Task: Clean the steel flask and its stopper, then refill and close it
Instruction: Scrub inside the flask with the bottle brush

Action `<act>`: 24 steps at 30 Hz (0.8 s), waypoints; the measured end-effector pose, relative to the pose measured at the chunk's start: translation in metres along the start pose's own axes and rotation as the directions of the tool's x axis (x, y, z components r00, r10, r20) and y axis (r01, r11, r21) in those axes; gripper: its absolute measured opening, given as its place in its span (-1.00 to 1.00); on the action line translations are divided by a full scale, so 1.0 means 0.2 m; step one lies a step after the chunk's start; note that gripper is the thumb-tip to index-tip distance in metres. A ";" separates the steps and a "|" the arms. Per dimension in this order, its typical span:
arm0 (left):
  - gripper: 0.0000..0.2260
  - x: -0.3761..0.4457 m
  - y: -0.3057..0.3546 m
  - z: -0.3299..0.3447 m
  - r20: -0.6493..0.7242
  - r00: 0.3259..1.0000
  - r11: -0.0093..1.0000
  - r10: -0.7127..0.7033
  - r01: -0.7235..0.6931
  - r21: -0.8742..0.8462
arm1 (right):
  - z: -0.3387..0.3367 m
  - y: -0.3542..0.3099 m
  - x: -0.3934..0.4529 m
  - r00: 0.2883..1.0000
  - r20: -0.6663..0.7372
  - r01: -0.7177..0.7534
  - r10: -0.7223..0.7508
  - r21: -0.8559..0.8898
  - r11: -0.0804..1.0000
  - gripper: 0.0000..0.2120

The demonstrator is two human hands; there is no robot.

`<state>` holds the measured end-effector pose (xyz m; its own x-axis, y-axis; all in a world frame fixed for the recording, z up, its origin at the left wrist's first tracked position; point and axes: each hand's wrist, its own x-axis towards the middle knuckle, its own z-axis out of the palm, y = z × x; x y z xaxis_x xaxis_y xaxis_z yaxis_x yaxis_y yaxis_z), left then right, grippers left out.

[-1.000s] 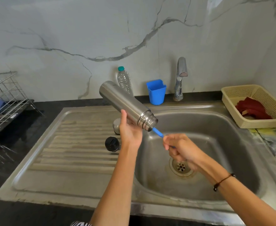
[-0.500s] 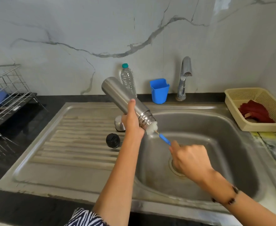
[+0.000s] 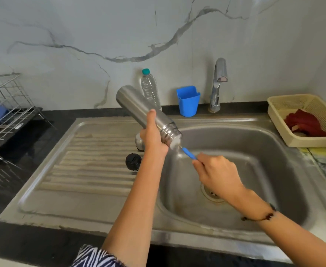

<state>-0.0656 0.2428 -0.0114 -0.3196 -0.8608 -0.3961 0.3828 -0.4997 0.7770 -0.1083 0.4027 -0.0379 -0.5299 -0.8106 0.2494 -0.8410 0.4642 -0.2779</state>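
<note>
Nearby, black stopper (image 3: 133,162) on drainboard (image 3: 92,170), blue cup (image 3: 188,101) by tap (image 3: 218,83)

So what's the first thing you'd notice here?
The shiny flask, tilted over the sink in the left hand. White bristles of a blue-handled brush poke from its mouth, held by the right hand. The black stopper lies on the drainboard.

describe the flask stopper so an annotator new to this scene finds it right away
Start at the steel sink and look at its ribbed draining board on the left. The stopper lies on the ribs near the basin edge, just left of the left forearm. It is the small round black piece; the steel cap just behind it is shiny.
</note>
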 end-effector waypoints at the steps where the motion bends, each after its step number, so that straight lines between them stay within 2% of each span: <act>1: -0.63 0.01 0.01 -0.01 -0.005 1.000 0.999 0.002 -0.002 -0.035 | -0.01 0.03 0.00 1.000 0.014 -0.002 0.001 0.061 0.998 -0.74; 3: -0.57 0.00 0.01 -0.02 -0.013 1.000 0.998 0.001 -0.001 -0.065 | -0.02 0.04 0.00 0.998 0.068 -0.021 0.011 0.146 0.989 -0.73; 6: -0.70 -0.04 -0.03 -0.01 -0.027 1.000 0.998 -0.001 0.000 -0.060 | -0.01 0.03 0.03 0.981 0.186 -0.124 0.056 0.374 0.919 -0.66; 8: -0.77 -0.07 -0.05 -0.03 -0.013 1.000 0.995 -0.012 0.011 -0.096 | -0.03 0.05 0.01 0.943 0.323 -0.284 0.083 0.645 0.709 -0.63; 10: -0.82 -0.08 -0.07 -0.04 -0.014 1.000 0.990 -0.022 0.020 -0.139 | -0.06 0.06 0.01 0.889 0.451 -0.427 0.075 0.761 0.488 -0.62; 12: -0.86 -0.09 -0.09 -0.03 -0.022 0.999 0.987 -0.024 0.020 -0.156 | -0.06 0.05 0.00 0.867 0.496 -0.471 0.048 0.783 0.406 -0.64; 14: -0.86 -0.10 -0.11 -0.03 -0.018 1.000 0.987 -0.011 0.008 -0.158 | -0.04 0.06 -0.03 0.851 0.525 -0.497 0.028 0.786 0.369 -0.64; 15: -0.86 -0.10 -0.11 -0.04 -0.014 1.000 0.990 -0.008 0.006 -0.138 | -0.05 0.07 -0.05 0.850 0.526 -0.495 0.028 0.780 0.382 -0.63; 16: -0.84 -0.11 -0.11 -0.04 -0.006 1.000 0.993 -0.015 0.014 -0.119 | -0.05 0.08 -0.06 0.866 0.497 -0.463 0.043 0.768 0.442 -0.62; 18: -0.70 -0.12 -0.13 -0.03 0.005 1.000 0.995 -0.028 0.028 -0.101 | -0.02 0.10 -0.05 0.937 0.340 -0.303 0.085 0.663 0.684 -0.60; 20: -0.61 -0.12 -0.14 -0.02 0.023 1.000 0.992 -0.021 0.024 -0.123 | 0.02 0.09 -0.06 0.985 0.165 -0.127 0.056 0.455 0.882 -0.61; 22: -0.70 -0.10 -0.12 -0.04 0.000 1.000 0.988 -0.005 0.005 -0.153 | 0.05 0.13 -0.11 0.999 0.006 0.030 -0.032 0.215 0.976 -0.67; 24: -0.64 -0.08 -0.11 -0.07 -0.013 1.000 0.985 -0.010 0.008 -0.172 | 0.05 0.16 -0.16 0.991 -0.073 0.115 -0.115 -0.008 0.993 -0.69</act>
<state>-0.0557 0.2662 -0.0286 -0.3124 -0.8568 -0.4102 0.5238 -0.5156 0.6781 -0.1172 0.4405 -0.0648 -0.4362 -0.8304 0.3466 -0.8971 0.3709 -0.2403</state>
